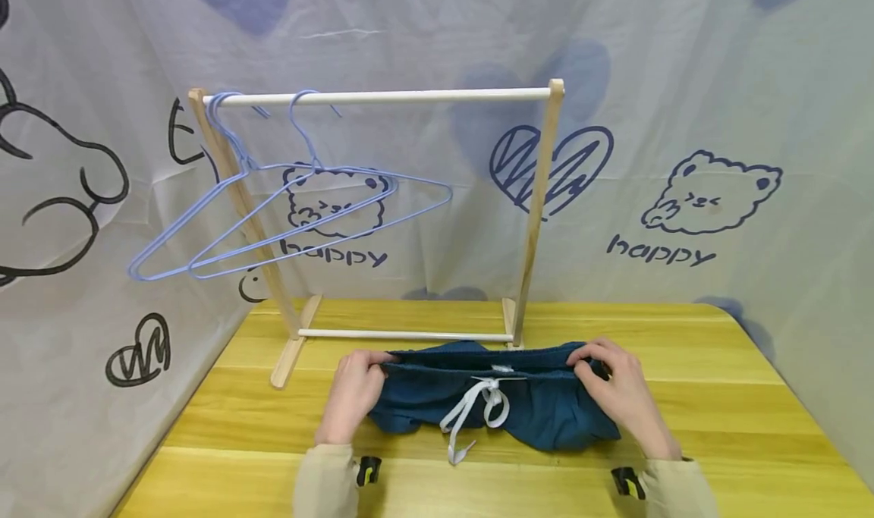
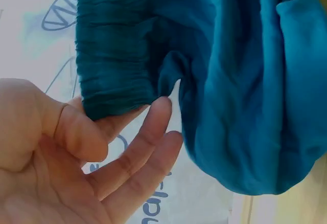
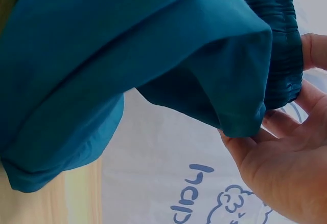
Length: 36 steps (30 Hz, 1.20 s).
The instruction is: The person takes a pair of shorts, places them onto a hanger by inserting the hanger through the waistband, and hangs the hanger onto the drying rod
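A pair of teal shorts point(image 1: 546, 408) with a white drawstring point(image 1: 478, 412) lies on the yellow wooden table point(image 1: 737, 427). My left hand point(image 1: 355, 397) pinches the left end of the elastic waistband point(image 2: 110, 75) between thumb and fingers. My right hand point(image 1: 617, 393) pinches the right end of the waistband point(image 3: 283, 55). Both wrist views show the cloth point(image 2: 245, 81) hanging from the grip, with the shorts point(image 3: 102, 81) bunched below. Behind the shorts stands a wooden clothes rack point(image 1: 539, 199) with two light blue wire hangers point(image 1: 287, 207) on its white bar.
A grey printed cloth backdrop point(image 1: 683, 199) with bears and hearts hangs behind and to both sides of the table. The rack's feet point(image 1: 293, 351) and lower rail point(image 1: 403, 335) sit just beyond the shorts. Bare tabletop shows to the right and in front.
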{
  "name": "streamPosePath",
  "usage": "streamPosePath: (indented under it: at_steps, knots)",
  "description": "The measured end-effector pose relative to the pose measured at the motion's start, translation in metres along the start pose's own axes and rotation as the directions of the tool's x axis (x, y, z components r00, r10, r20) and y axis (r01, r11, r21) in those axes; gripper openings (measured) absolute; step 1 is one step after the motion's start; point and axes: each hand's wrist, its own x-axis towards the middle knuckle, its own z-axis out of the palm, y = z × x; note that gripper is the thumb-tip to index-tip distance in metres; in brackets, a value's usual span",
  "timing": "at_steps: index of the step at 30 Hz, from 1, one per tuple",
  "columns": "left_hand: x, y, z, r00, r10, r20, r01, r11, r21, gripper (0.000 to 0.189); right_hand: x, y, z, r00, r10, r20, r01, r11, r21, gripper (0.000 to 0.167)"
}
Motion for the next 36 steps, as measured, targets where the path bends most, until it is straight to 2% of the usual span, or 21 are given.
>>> streamPosePath:
  at_steps: [7,11,15,17,20,22,26,29,33,36]
  knots:
    - [-0.001,-0.001,0.004,0.998,-0.055,-0.012,0.056,0.996,0.068,0.044,0.0,0.0,0.001,1.0,0.005,0.021,-0.005,1.0,-0.015,0.019]
    - [-0.003,0.001,0.007,0.999,-0.052,-0.008,0.052,0.992,0.119,0.043,0.0,0.0,0.001,1.0,-0.001,0.03,0.001,1.0,-0.006,0.018]
    - [-0.005,0.003,0.006,0.998,-0.056,0.034,0.053,0.997,0.063,0.041,0.0,0.0,0.002,0.999,-0.028,0.017,0.028,0.999,0.015,0.017]
    - [-0.005,0.004,0.006,0.999,-0.035,0.028,0.034,0.999,0.015,0.037,0.0,0.0,0.003,0.999,-0.043,0.012,0.043,0.999,0.028,0.016]
    - [-0.006,0.006,0.007,0.999,0.04,-0.028,-0.042,0.997,-0.059,0.032,0.0,0.001,0.005,0.998,-0.057,0.014,0.057,0.997,0.044,0.015]
    - [-0.006,0.009,0.009,0.993,0.093,-0.074,-0.099,0.991,-0.091,0.031,0.0,0.001,0.005,0.998,-0.058,0.02,0.056,0.997,0.053,0.015]
    - [-0.003,0.016,0.004,0.971,0.145,-0.188,-0.165,0.982,-0.095,0.038,-0.001,0.002,0.005,0.998,-0.059,0.024,0.058,0.996,0.068,0.016]
    - [0.003,0.021,-0.008,0.942,0.174,-0.285,-0.196,0.979,-0.049,0.046,-0.001,0.002,0.005,0.998,-0.063,0.024,0.061,0.995,0.075,0.017]
    - [0.013,0.025,-0.032,0.891,0.235,-0.389,-0.247,0.969,0.022,0.056,-0.001,0.003,0.006,0.998,-0.057,0.03,0.055,0.996,0.072,0.017]
    - [0.021,0.024,-0.05,0.84,0.281,-0.464,-0.27,0.959,0.092,0.061,-0.001,0.003,0.007,0.998,-0.047,0.039,0.044,0.997,0.067,0.016]
